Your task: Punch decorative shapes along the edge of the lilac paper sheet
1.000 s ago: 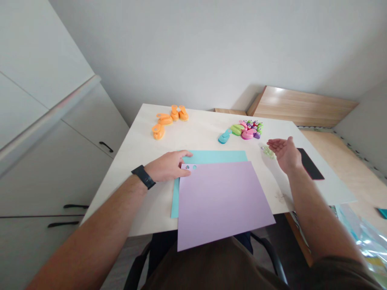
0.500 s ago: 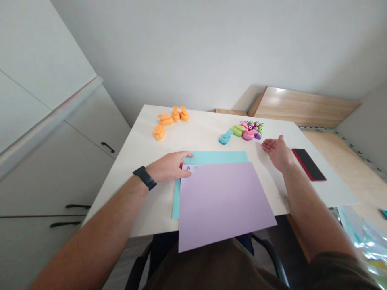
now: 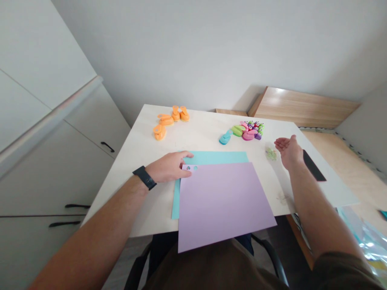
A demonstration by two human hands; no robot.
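A lilac sheet of paper [image 3: 222, 201] lies on the white table [image 3: 199, 135], overlapping a turquoise sheet [image 3: 216, 157]; two small holes are punched near its top left corner. My left hand [image 3: 169, 166], with a black wristband, rests flat on that corner, fingers stretched out. My right hand [image 3: 288, 150] hovers palm-up and open above the table's right side, just right of a small heap of green paper cut-outs [image 3: 271, 153]. It holds nothing.
Several orange craft punches [image 3: 169, 119] sit at the back left of the table, and a cluster of coloured punches [image 3: 246, 130] at the back right. A black phone [image 3: 314, 166] lies behind my right hand. White cabinets stand to the left, a wooden bench to the right.
My right hand swung left over the green cut-outs, then back to the right, uncovering them again. My left hand and both sheets stayed put.
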